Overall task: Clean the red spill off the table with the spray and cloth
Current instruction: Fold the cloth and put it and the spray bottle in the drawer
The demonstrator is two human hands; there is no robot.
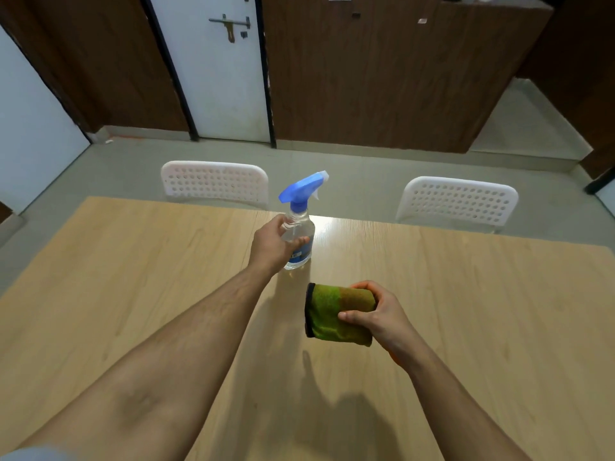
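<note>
Spray bottle (298,227): blue label, writing too blurred to read.
Left hand (274,244): fingers curled round the bottle.
Right hand (372,316): grips folded green cloth (327,314).
Spill: hidden or indiscernible.

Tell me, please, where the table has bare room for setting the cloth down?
The light wooden table is bare left of the left hand and clear spray bottle with blue trigger, and right of the right hand holding the folded green cloth. Between them it is crowded.
</note>
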